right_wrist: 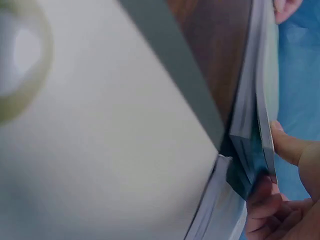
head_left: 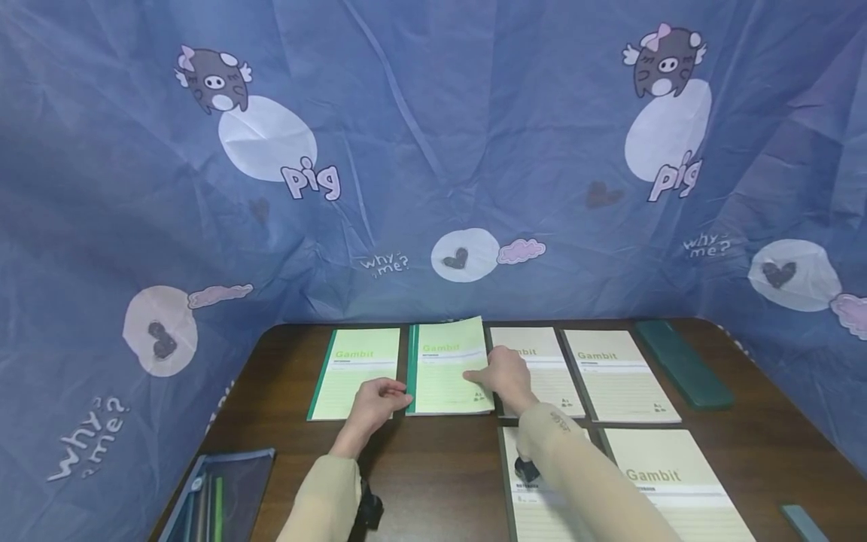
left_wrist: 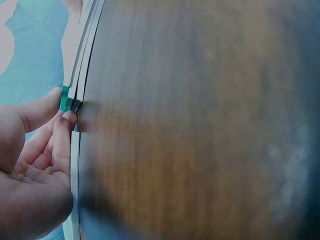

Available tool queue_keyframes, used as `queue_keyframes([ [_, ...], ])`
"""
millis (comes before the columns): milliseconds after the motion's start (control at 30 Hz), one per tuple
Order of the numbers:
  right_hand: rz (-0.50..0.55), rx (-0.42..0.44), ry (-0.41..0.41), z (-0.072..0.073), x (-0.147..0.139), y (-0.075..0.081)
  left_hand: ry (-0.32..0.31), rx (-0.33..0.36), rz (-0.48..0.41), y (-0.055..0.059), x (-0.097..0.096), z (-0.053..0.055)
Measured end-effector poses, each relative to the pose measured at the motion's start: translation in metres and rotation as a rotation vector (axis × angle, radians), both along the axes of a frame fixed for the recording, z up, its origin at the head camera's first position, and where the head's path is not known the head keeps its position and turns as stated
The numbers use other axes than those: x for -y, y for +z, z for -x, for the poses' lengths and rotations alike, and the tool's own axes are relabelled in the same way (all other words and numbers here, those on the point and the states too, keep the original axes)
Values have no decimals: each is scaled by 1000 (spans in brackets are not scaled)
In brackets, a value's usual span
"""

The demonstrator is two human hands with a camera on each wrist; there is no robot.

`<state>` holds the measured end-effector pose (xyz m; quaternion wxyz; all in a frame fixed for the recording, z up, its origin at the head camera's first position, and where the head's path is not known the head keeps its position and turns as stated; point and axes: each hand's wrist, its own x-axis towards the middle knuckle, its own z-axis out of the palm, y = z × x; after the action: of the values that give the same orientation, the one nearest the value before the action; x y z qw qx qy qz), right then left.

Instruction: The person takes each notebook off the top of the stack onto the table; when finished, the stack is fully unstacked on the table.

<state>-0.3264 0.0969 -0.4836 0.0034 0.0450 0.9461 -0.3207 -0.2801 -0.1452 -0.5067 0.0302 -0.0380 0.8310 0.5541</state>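
Observation:
A pale green Gambit notebook (head_left: 447,376) with a dark green spine lies at the back middle, on top of a small stack. Its far right corner is slightly raised. At the near end of its spine (left_wrist: 64,98), my left hand (head_left: 375,406) pinches the corner between thumb and fingertips. My right hand (head_left: 506,376) holds the right side, thumb (right_wrist: 285,142) on the cover and fingers curled at the edge below. To the left lies a similar green notebook (head_left: 359,376). A cream Gambit notebook (head_left: 542,384) lies on the right, partly behind my right hand.
Further right is another cream notebook (head_left: 616,373), then a dark green case (head_left: 684,365). Two more notebooks lie nearer, one (head_left: 677,467) beside my right sleeve. A zip pouch with pens (head_left: 240,482) is at left front, a small blue-grey bar (head_left: 802,521) at right front.

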Motion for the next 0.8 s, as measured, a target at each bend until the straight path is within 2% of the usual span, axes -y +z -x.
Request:
queue_keyframes([
  [100, 19, 34, -13, 1, -3, 2, 3, 7, -5, -1, 0, 1],
  [333, 156, 83, -25, 4, -11, -2, 1, 6, -14, -1, 0, 0],
  [533, 292, 133, -27, -6, -12, 5, 7, 7, -4, -1, 0, 1],
  [700, 452, 160, -8, -17, -14, 9, 5, 3, -8, 1, 0, 0],
  [800, 487, 195, -19, -26, -16, 11, -3, 3, -13, 1, 0, -1],
])
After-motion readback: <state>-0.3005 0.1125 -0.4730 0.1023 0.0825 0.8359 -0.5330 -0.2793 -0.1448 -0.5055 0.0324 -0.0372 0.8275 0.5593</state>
